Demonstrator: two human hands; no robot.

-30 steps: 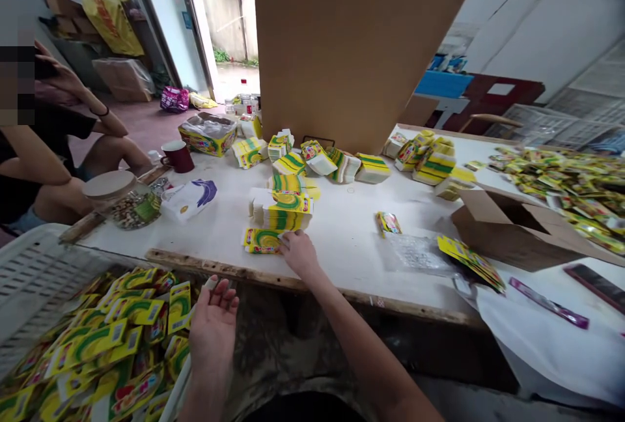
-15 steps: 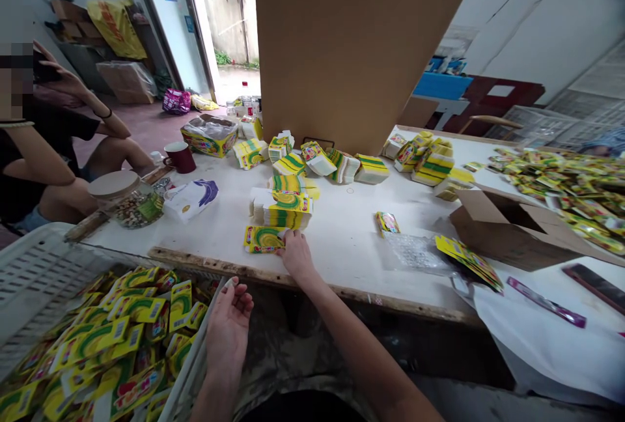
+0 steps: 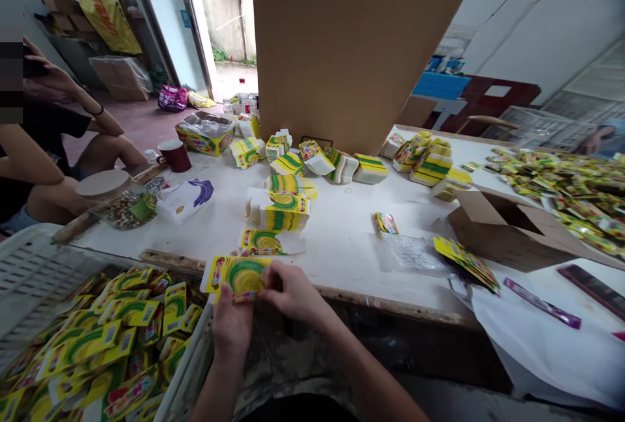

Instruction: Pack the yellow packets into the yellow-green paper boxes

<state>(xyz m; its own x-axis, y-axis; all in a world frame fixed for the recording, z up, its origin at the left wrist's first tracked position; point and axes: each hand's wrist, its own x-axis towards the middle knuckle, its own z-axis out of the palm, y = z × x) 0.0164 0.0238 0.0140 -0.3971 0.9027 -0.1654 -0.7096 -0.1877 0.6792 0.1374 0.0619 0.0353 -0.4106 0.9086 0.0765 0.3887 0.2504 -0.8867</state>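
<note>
Both my hands hold one flat yellow-green printed carton (image 3: 239, 275) in front of the table's near edge. My left hand (image 3: 230, 321) grips it from below, and my right hand (image 3: 289, 290) pinches its right end. Another flat carton (image 3: 263, 241) lies on the white table (image 3: 342, 239) just beyond. Behind that stands a stack of flat cartons (image 3: 279, 211).
A white crate (image 3: 34, 266) full of folded yellow boxes sits at lower left. A seated person (image 3: 43, 148) is at far left, with a jar (image 3: 120, 199) and red mug (image 3: 173, 155) nearby. An open cardboard box (image 3: 508, 226), loose sachets (image 3: 561, 187) and a tall cardboard sheet (image 3: 351, 51) stand further back.
My right hand lifted a flat carton off the table and drew it toward me. My left hand rose from beside the crate and took hold of it too.
</note>
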